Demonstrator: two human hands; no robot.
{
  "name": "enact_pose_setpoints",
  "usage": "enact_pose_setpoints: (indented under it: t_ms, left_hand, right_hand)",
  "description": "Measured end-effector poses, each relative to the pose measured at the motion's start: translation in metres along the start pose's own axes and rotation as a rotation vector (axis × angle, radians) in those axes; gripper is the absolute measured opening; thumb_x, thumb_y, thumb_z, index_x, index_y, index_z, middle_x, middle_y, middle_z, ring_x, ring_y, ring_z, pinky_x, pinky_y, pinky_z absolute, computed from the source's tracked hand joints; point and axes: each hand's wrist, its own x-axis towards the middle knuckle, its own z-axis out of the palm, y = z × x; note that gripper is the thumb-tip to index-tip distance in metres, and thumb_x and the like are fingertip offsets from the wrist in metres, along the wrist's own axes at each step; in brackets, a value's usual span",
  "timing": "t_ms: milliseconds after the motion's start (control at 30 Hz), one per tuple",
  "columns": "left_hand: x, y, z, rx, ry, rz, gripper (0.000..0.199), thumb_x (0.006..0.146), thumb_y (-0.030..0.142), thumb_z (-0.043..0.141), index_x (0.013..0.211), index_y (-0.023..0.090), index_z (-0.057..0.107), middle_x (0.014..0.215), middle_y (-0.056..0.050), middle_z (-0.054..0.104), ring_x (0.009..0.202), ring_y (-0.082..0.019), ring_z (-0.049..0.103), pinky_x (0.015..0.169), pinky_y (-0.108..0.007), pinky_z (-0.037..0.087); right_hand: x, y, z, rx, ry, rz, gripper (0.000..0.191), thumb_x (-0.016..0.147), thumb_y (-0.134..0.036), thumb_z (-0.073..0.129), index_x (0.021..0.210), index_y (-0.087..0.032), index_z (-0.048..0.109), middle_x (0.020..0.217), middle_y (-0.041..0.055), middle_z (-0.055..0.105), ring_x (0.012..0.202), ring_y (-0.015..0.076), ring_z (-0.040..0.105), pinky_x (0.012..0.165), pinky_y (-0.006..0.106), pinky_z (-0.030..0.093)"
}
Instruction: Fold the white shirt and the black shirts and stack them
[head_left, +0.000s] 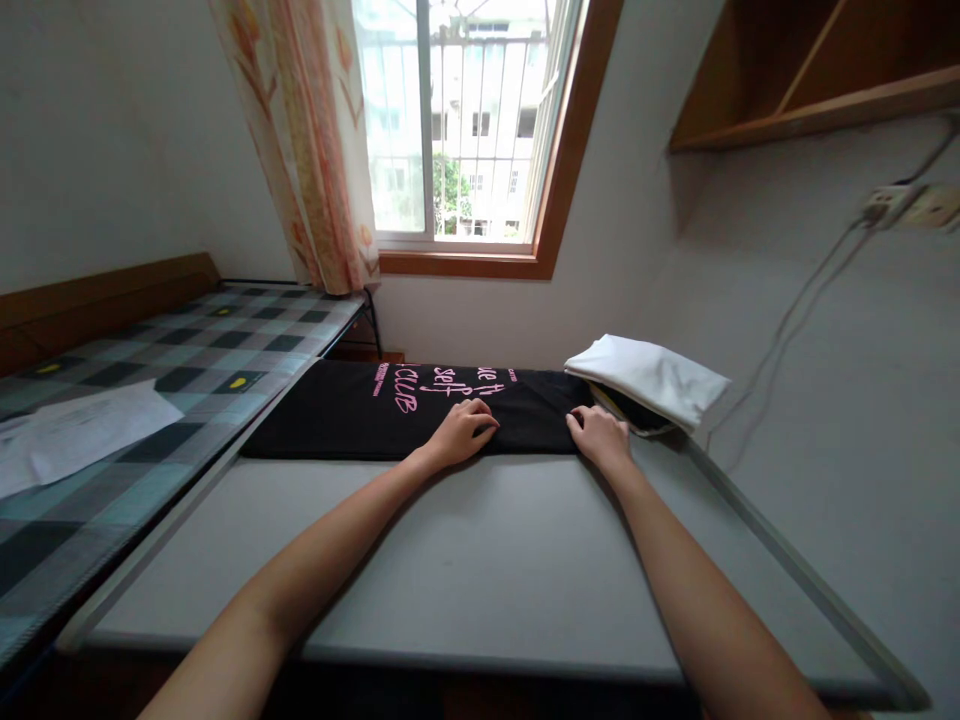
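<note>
A black T-shirt-like garment (pixel 337 415) with pink lettering lies folded into a long flat strip across the far part of the white table (pixel 450 560). My left hand (pixel 461 432) rests on its front middle, fingers bent and thumb apart, with a gap between them. At the strip's right end, my right hand (pixel 604 435) has its thumb and fingers closed on the black cloth; part of the fingers is hidden. Just beyond that hand sits a white folded cloth (pixel 645 375), with something dark and a yellowish edge beneath it.
Left of the table stands a bed with a checked mattress (pixel 285 325), with white papers (pixel 90 430) on it. A curtain (pixel 322 150) hangs by the barred window (pixel 480 130). Cables (pixel 787 310) run down the right wall from a socket (pixel 889 205), below a wooden shelf (pixel 817 110).
</note>
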Motion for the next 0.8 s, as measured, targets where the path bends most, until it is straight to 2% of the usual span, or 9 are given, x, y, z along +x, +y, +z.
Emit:
enact_pose_setpoints:
  t_ms: [100,200,267,433,600,800]
  left_hand:
    - [-0.003,0.006,0.0,-0.006,-0.091,0.045,0.02,0.088,0.026,0.055,0.095,0.024,0.074,0.097,-0.005,0.062,0.09,-0.017,0.061,0.088,-0.03,0.047]
    - [-0.004,0.009,-0.003,-0.012,-0.153,0.023,0.021,0.088,0.028,0.055,0.099,0.026,0.072,0.095,-0.003,0.065,0.084,-0.016,0.064,0.082,-0.026,0.048]
    - [-0.003,0.012,-0.006,0.03,-0.158,-0.054,0.02,0.086,0.031,0.057,0.1,0.026,0.072,0.093,-0.003,0.068,0.084,-0.018,0.065,0.081,-0.027,0.048]
    - [0.004,0.02,-0.015,0.163,-0.201,-0.367,0.023,0.08,0.037,0.064,0.097,0.024,0.072,0.078,-0.006,0.071,0.079,-0.025,0.067,0.077,-0.033,0.049]
    - [0.011,0.02,-0.022,-0.06,-0.294,-0.471,0.024,0.074,0.033,0.068,0.095,0.022,0.074,0.072,-0.003,0.07,0.068,-0.02,0.066,0.067,-0.027,0.049]
    - [0.013,0.01,-0.026,-0.376,-0.389,-0.564,0.037,0.073,0.025,0.068,0.108,0.014,0.07,0.06,0.001,0.063,0.055,-0.013,0.057,0.052,-0.022,0.042]
  right_hand:
    - [0.006,0.013,0.002,0.061,-0.03,0.073,0.032,0.089,-0.042,0.047,0.092,-0.021,0.072,0.095,0.0112,0.072,0.091,0.0269,0.065,0.079,0.039,0.044]
    - [0.012,0.024,0.008,0.125,-0.021,0.062,0.028,0.086,-0.042,0.051,0.081,-0.022,0.071,0.086,0.0091,0.073,0.084,0.0247,0.067,0.07,0.033,0.044]
    - [0.013,0.028,0.011,0.148,-0.008,0.036,0.026,0.085,-0.04,0.053,0.078,-0.023,0.071,0.085,0.0088,0.073,0.08,0.0234,0.067,0.066,0.03,0.043]
    - [0.012,0.028,0.013,0.145,-0.011,0.034,0.026,0.087,-0.039,0.051,0.081,-0.022,0.069,0.086,0.0094,0.073,0.081,0.0238,0.067,0.064,0.029,0.041]
    - [0.011,0.025,0.01,0.134,-0.035,0.046,0.026,0.088,-0.04,0.049,0.083,-0.022,0.068,0.088,0.0099,0.073,0.083,0.0248,0.067,0.063,0.029,0.04]
    - [0.01,0.024,0.008,0.114,-0.049,0.059,0.025,0.089,-0.039,0.049,0.085,-0.022,0.067,0.088,0.0098,0.073,0.083,0.0238,0.066,0.064,0.029,0.041]
